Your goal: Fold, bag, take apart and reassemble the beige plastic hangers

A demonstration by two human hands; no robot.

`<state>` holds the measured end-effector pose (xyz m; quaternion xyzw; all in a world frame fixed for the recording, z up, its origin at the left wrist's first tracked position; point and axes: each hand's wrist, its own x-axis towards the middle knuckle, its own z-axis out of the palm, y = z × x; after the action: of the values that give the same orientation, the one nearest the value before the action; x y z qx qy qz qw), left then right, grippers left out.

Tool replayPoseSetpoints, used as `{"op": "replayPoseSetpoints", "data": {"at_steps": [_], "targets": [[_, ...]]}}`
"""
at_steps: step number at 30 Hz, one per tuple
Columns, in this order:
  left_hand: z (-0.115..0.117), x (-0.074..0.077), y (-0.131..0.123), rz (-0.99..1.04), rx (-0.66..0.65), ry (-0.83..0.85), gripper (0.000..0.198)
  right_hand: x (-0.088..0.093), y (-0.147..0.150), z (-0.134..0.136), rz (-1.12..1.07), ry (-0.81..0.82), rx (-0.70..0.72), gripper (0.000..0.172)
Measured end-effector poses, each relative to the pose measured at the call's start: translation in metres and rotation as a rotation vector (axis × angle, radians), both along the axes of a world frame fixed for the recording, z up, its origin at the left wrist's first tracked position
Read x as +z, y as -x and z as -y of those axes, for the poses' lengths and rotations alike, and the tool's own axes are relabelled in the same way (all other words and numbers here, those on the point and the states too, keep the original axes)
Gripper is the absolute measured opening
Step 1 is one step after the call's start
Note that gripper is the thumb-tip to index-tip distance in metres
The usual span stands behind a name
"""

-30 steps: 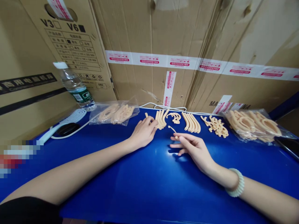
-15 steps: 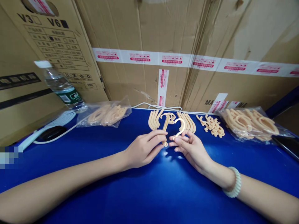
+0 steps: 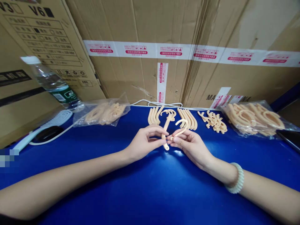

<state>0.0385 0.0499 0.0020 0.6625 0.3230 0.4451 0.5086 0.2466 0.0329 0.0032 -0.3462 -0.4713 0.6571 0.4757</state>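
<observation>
My left hand point(image 3: 144, 142) pinches a beige plastic hanger arm point(image 3: 167, 124) between thumb and fingers, its holed end pointing toward me. Close beside it, my right hand point(image 3: 194, 145) is closed on a beige hanger hook point(image 3: 186, 126), the curve rising above the fingertips. The hook's base is near the arm; whether they touch I cannot tell. Behind the hands lie a left row of curved hanger arms point(image 3: 154, 115), several loose hooks point(image 3: 172, 113) and a right row of arms point(image 3: 190, 120). Farther right is a heap of small forked beige pieces point(image 3: 214, 122).
Clear bags of beige parts lie left point(image 3: 106, 113) and right point(image 3: 255, 118) on the blue tabletop point(image 3: 150, 190). A water bottle point(image 3: 55, 84), a pale blue handled object point(image 3: 50, 122) and a black object point(image 3: 49, 133) are at left. Cardboard boxes point(image 3: 131, 78) stand behind a white cable point(image 3: 140, 101).
The hanger arm has turned in my left hand, so its flat side and holed end show more. My right hand has brought the hook slightly lower and tilted it. The view has shifted slightly.
</observation>
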Motion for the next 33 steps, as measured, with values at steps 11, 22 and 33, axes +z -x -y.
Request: {"op": "replayPoseSetpoints", "data": {"at_steps": [11,22,33], "targets": [[0.0,-0.008,0.0,0.099,-0.004,0.138,0.024,0.002,-0.008,-0.009,0.004,0.074,0.082,0.026],[0.003,-0.007,0.004,0.036,0.022,-0.085,0.016,0.004,-0.011,-0.012,-0.004,0.112,0.256,0.025],[0.003,-0.005,0.006,-0.066,-0.018,-0.212,0.018,0.002,-0.009,-0.01,0.025,0.091,0.174,0.037]]}}
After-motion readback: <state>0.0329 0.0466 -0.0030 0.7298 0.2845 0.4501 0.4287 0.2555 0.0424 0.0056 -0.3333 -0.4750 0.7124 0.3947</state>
